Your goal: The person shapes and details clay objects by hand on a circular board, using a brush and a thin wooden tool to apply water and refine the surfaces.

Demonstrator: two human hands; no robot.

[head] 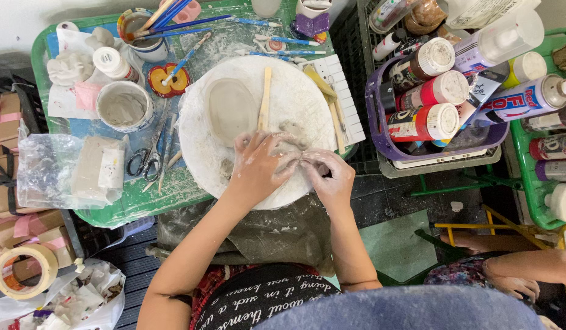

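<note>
My left hand (pixel 258 165) and my right hand (pixel 329 174) meet over the near part of a round white board (pixel 307 104), fingers pinched on a small lump of grey clay (pixel 293 145). Both hands are smeared with clay. A flat oval slab of grey clay (pixel 229 110) lies on the board's left half. A wooden stick (pixel 266 98) lies upright beside the slab, just beyond my left fingers.
A green table (pixel 41 55) carries a cup of grey slip (pixel 124 107), scissors (pixel 142 160), brushes in a mug (pixel 145 27), and a bagged clay block (pixel 90 168). A purple basket (pixel 381 131) of paint bottles stands right. Another person's arm (pixel 521 263) is lower right.
</note>
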